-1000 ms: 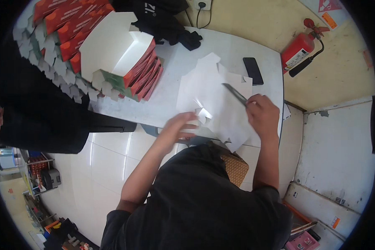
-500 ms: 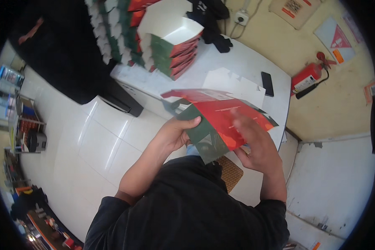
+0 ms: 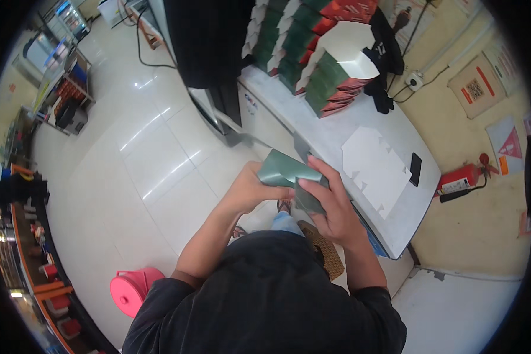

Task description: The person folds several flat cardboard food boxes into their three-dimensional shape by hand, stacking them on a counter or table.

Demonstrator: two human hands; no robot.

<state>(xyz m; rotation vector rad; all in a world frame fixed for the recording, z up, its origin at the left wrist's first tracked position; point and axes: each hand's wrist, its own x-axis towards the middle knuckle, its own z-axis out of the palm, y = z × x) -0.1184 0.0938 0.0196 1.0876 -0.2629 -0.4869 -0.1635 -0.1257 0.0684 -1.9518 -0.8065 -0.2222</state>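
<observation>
In front of my body I hold a cardboard food carton (image 3: 286, 167) with both hands. Its green side faces up, and its flaps are bent in. My left hand (image 3: 249, 190) grips the left edge, its thumb pointing across the near side. My right hand (image 3: 334, 206) is closed round the right end, its fingers over a folded green panel. Flat white card blanks (image 3: 376, 171) lie on the white tabletop (image 3: 419, 206), to the right of my hands. Beyond them stand tall nested stacks of made-up green and red cartons (image 3: 333, 82) with white insides.
A black phone (image 3: 416, 169) lies beside the blanks. Against the wall are a red fire extinguisher (image 3: 459, 179) and a dark cloth (image 3: 383, 65). A pink lidded bucket (image 3: 134, 290) stands on the tiled floor at left. Below me is a woven stool seat (image 3: 323, 251).
The carton has gone from a broad, partly opened red and green sheet to a smaller folded shape, green side up. My hands have come closer together. The whole view has swung left.
</observation>
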